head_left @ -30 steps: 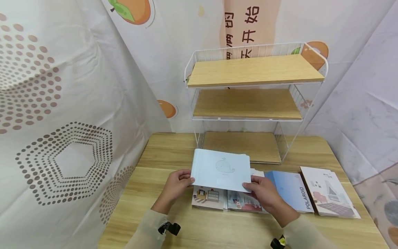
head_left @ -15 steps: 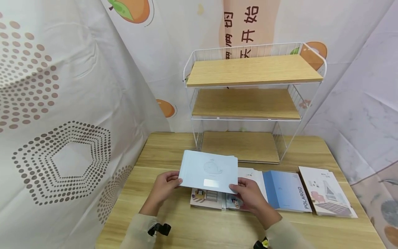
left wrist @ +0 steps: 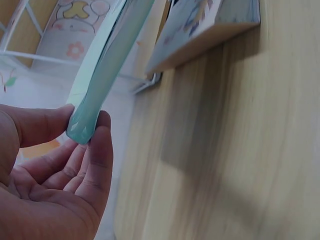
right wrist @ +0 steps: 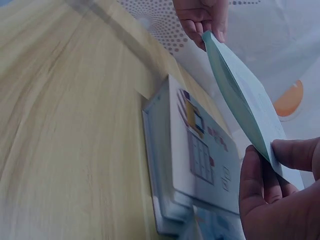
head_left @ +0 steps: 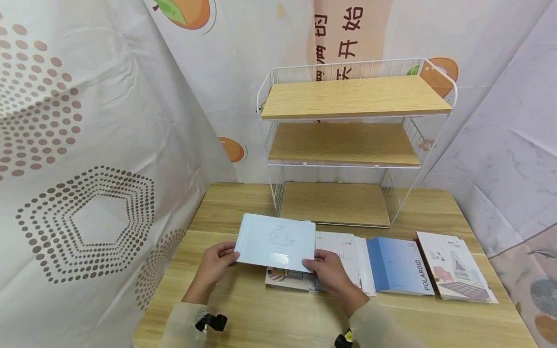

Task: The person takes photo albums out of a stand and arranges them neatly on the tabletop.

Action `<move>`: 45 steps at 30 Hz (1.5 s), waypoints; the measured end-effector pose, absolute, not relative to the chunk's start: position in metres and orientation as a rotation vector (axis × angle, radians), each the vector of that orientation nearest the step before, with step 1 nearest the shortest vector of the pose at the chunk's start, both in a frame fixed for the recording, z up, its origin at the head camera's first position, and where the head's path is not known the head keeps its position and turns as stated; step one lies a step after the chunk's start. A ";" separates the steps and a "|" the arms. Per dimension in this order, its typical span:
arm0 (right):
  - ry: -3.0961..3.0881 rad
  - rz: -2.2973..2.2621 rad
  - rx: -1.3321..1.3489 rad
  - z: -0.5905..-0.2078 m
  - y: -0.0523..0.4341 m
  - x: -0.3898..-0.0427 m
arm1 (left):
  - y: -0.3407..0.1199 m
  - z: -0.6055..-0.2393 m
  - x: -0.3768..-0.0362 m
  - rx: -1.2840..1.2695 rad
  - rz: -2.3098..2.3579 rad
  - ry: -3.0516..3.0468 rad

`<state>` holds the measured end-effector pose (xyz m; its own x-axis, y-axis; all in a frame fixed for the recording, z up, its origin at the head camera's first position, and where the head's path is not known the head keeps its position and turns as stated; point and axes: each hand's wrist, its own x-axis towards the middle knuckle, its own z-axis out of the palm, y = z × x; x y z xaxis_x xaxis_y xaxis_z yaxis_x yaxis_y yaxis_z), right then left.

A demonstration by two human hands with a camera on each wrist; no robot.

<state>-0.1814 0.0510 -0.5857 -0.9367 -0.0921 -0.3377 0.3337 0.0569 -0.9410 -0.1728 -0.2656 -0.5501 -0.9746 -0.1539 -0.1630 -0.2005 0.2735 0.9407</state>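
Left hand (head_left: 212, 265): thumb on top and fingers beneath pinch the left short edge of a thin, pale-blue, landscape-format booklet with a faint whale outline on its cover (head_left: 277, 240). The left wrist view confirms the hold: the thumb and the side of the forefinger close on the booklet's rounded spine edge (left wrist: 87, 120), with the remaining fingers loosely curved below and not touching it.

Right hand (head_left: 327, 270): it pinches the booklet's near right corner, thumb above and fingers under. The right wrist view shows the thumb (right wrist: 295, 152) pressed on the upper face at that corner.

Orientation: the booklet is clear of the light wooden table (head_left: 243, 309), held between the two hands. Its long axis runs from one hand to the other, cover up, and the far edge is tilted slightly higher than the near edge.

Below the right hand lies a flat booklet with a furniture illustration on its cover (head_left: 287, 279), stacked on others. Farther beyond the right hand are a blue book printed POLAROID (head_left: 398, 265) and a white illustrated book (head_left: 454, 266). Past both hands stands a white wire rack with wooden shelves (head_left: 352, 145).

View differences: only the head view shows the whale cover and rack. The wrist views alone show the booklet's thin edge and the gap beneath it.
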 end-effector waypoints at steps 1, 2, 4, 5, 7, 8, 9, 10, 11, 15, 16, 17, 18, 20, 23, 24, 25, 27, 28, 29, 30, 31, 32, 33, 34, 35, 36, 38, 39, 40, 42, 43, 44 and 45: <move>2.028 -1.950 0.242 -0.586 0.048 -0.182 | -0.268 -0.551 -0.173 -0.349 1.845 2.480; 2.027 -1.947 0.235 -0.587 0.045 -0.182 | -0.271 -0.553 -0.173 -0.356 1.847 2.483; 2.021 -1.945 0.226 -0.588 0.040 -0.183 | -0.277 -0.558 -0.172 -0.363 1.861 2.485; 2.016 -1.951 0.223 -0.588 0.037 -0.183 | -0.281 -0.563 -0.173 -0.369 1.867 2.485; 2.026 -1.940 0.204 -0.590 0.032 -0.183 | -0.286 -0.566 -0.172 -0.375 1.861 2.485; 2.035 -1.930 0.195 -0.590 0.030 -0.184 | -0.289 -0.568 -0.172 -0.384 1.856 2.480; 2.036 -1.930 0.189 -0.590 0.027 -0.184 | -0.291 -0.569 -0.172 -0.391 1.853 2.477; 2.036 -1.935 0.178 -0.590 0.024 -0.184 | -0.294 -0.570 -0.172 -0.395 1.847 2.473; 2.039 -1.937 0.171 -0.591 0.021 -0.184 | -0.297 -0.570 -0.172 -0.408 1.848 2.464; 2.003 -1.979 0.165 -0.593 0.008 -0.185 | -0.307 -0.572 -0.171 -0.458 1.836 2.448; 1.995 -1.988 0.164 -0.595 0.004 -0.185 | -0.310 -0.572 -0.172 -0.470 1.832 2.447; 1.997 -1.991 0.163 -0.596 0.001 -0.186 | -0.312 -0.573 -0.172 -0.482 1.826 2.445; 1.998 -1.992 0.162 -0.596 -0.002 -0.186 | -0.315 -0.574 -0.173 -0.487 1.814 2.449; 2.020 -1.982 0.152 -0.598 -0.008 -0.186 | -0.321 -0.577 -0.174 -0.510 1.793 2.456; 2.079 -1.953 0.137 -0.597 -0.017 -0.187 | -0.329 -0.581 -0.175 -0.555 1.750 2.474; 2.096 -1.942 0.133 -0.597 -0.020 -0.187 | -0.331 -0.582 -0.175 -0.571 1.742 2.475; 2.117 -1.930 0.128 -0.597 -0.022 -0.187 | -0.333 -0.583 -0.175 -0.579 1.731 2.479; 2.151 -1.904 0.123 -0.596 -0.027 -0.187 | -0.337 -0.585 -0.174 -0.604 1.720 2.476; 2.165 -1.890 0.118 -0.595 -0.029 -0.187 | -0.339 -0.586 -0.174 -0.615 1.725 2.471; 2.184 -1.871 0.114 -0.594 -0.030 -0.187 | -0.341 -0.586 -0.173 -0.619 1.726 2.469; 2.194 -1.852 0.112 -0.594 -0.032 -0.187 | -0.343 -0.587 -0.173 -0.626 1.726 2.468; 2.209 -1.831 0.109 -0.593 -0.033 -0.187 | -0.345 -0.588 -0.172 -0.633 1.729 2.468; 2.215 -1.813 0.107 -0.592 -0.035 -0.186 | -0.347 -0.588 -0.172 -0.645 1.733 2.466; 2.226 -1.792 0.102 -0.591 -0.037 -0.186 | -0.349 -0.588 -0.171 -0.649 1.738 2.466; 2.227 -1.780 0.100 -0.590 -0.038 -0.186 | -0.351 -0.589 -0.171 -0.654 1.744 2.463; 2.225 -1.769 0.101 -0.589 -0.040 -0.186 | -0.353 -0.589 -0.170 -0.657 1.746 2.461; 2.221 -1.758 0.099 -0.588 -0.041 -0.186 | -0.355 -0.590 -0.169 -0.663 1.745 2.461; 2.191 -1.756 0.107 -0.585 -0.045 -0.186 | -0.357 -0.590 -0.168 -0.675 1.742 2.455; 2.177 -1.754 0.107 -0.584 -0.046 -0.186 | -0.359 -0.590 -0.168 -0.683 1.739 2.455; 2.154 -1.757 0.109 -0.583 -0.048 -0.186 | -0.361 -0.591 -0.167 -0.689 1.734 2.455; 2.118 -1.752 0.111 -0.581 -0.051 -0.187 | -0.364 -0.590 -0.166 -0.696 1.724 2.464; 2.100 -1.749 0.112 -0.579 -0.053 -0.187 | -0.365 -0.590 -0.166 -0.701 1.721 2.467; 2.091 -1.742 0.106 -0.578 -0.054 -0.188 | -0.366 -0.591 -0.165 -0.708 1.720 2.468; 2.089 -1.730 0.098 -0.577 -0.056 -0.189 | -0.368 -0.591 -0.165 -0.711 1.719 2.469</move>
<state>-0.1887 -0.0556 -0.5771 -0.9076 -0.2108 -0.3631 0.3175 0.2215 -0.9220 -0.1651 -0.3679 -0.5911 -0.8931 -0.3391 -0.2957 -0.3949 0.2760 0.8763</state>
